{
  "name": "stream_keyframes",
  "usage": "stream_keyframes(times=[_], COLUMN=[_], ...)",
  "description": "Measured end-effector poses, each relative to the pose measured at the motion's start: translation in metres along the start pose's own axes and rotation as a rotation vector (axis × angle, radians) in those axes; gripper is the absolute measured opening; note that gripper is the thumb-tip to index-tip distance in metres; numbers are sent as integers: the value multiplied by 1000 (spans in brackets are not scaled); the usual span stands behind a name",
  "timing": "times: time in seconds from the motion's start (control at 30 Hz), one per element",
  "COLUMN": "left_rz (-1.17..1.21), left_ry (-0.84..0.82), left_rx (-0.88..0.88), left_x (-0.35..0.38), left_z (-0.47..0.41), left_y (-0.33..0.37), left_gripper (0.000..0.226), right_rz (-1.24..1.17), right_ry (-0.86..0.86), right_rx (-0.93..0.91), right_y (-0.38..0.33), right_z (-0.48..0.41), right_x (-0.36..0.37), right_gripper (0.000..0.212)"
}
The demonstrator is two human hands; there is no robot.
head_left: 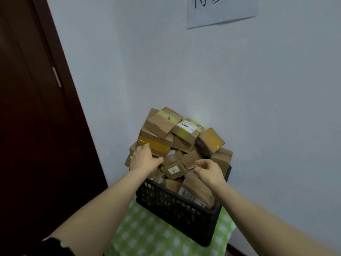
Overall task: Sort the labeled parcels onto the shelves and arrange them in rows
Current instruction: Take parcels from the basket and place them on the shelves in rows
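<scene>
Left hand gripping taped parcel, heaped crate

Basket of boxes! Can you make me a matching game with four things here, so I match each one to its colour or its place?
Things:
1. basket
2. cloth
3. door
4. left hand

Colour or place:
A. dark brown
B. on the box with yellow tape
C. black
D. green and white checks

Pairs: 1-C, 2-D, 3-A, 4-B
</scene>
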State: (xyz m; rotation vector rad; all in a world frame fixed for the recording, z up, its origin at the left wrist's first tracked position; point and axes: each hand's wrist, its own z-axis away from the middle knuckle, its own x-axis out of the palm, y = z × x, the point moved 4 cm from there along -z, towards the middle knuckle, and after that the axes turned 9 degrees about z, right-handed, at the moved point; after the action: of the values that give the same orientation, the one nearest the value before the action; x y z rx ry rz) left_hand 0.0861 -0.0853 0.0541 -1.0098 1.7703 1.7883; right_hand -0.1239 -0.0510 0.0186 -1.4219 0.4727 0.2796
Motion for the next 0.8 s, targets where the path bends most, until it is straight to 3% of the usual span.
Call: stream_keyframes(times=[0.2,0.4,0.63,0.8], left_rz=[-10,-152,-176,172], left_ry=[76,5,90,192], left_rx=[-4,55,70,-10], left_x=[7,28,42,18], left_z=[-118,-195,-211,-192], left_y=[11,22,31,26], left_gripper=[124,158,137,122], right_rz=[-8,-9,-35,-91], right_ry=[16,-15,-63,-98], right_rx=[27,45,67,17], right_y=[-33,-34,-25,-31], right_z=[-98,-161,-186,-187], right_x=[24,47,50,45], right_gripper=[27,26,24,27])
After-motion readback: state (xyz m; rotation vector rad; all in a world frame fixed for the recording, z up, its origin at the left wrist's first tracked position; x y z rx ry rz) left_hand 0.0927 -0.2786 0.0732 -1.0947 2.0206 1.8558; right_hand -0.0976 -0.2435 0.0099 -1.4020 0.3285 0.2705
